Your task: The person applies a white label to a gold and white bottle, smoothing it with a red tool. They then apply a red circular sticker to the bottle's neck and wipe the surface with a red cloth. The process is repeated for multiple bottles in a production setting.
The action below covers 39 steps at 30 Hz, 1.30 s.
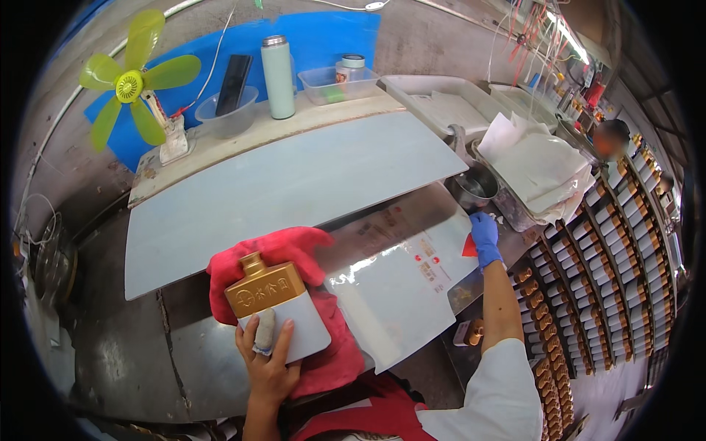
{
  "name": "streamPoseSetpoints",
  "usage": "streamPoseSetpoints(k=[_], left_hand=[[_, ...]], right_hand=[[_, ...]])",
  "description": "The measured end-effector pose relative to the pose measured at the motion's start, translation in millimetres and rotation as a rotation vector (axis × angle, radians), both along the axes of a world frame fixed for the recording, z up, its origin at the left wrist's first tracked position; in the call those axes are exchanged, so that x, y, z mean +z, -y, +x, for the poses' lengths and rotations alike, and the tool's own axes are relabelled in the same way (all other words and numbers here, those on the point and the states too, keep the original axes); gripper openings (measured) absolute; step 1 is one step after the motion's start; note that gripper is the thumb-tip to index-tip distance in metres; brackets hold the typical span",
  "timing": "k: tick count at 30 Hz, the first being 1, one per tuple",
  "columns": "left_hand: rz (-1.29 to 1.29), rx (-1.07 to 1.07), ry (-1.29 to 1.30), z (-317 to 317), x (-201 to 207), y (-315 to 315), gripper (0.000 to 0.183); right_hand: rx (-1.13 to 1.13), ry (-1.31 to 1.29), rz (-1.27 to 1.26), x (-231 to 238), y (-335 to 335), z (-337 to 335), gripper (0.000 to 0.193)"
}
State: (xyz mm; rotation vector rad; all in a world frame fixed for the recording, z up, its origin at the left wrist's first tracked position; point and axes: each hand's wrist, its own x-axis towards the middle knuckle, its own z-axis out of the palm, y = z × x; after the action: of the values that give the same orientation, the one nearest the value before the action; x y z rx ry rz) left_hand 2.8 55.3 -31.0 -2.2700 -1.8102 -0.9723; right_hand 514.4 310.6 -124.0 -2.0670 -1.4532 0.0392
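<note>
The bottle [294,312] looks gold-finished above, undecorated below, the left hand [271,364] holding it, the right hand's [485,239] grip unclear.

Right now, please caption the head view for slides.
Left hand on gold-topped bottle over red cloth; gloved right hand beside metal bowl.

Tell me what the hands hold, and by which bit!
The left hand holds the bottle by its white lower part, fingers across the front. Whether the right hand holds anything can't be told.

The far grey wall [434,44] bears a blue panel [323,44]; 1 tube light [568,38] glows far right; a dark metal table [118,360] spans near left.
</note>
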Motion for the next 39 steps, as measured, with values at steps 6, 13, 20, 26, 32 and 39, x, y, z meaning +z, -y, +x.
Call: streamPoseSetpoints(k=[6,13,20,26,32,39], left_hand=[[0.028,0.013,0.027,0,0,1,0.056],[0.029,-0.012,0.025,1,1,-1,0.055],[0.035,0.009,0.016,2,-1,-1,0.055],[0.021,-0.012,-0.001,-2,0,1,0.06],[0.108,0.011,-0.025,-4,-5,3,0.057],[0.147,0.09,0.003,-6,-4,12,0.053]], right_hand=[[0.062,-0.021,-0.09,9,2,-4,0.023],[-0.017,-0.019,-0.006,-5,2,12,0.024],[0.018,-0.231,0.047,9,11,4,0.022],[0.042,0.01,0.098,11,5,5,0.024],[0.105,0.04,0.11,18,17,17,0.022],[0.349,-0.132,0.091,75,54,-73,0.019]])
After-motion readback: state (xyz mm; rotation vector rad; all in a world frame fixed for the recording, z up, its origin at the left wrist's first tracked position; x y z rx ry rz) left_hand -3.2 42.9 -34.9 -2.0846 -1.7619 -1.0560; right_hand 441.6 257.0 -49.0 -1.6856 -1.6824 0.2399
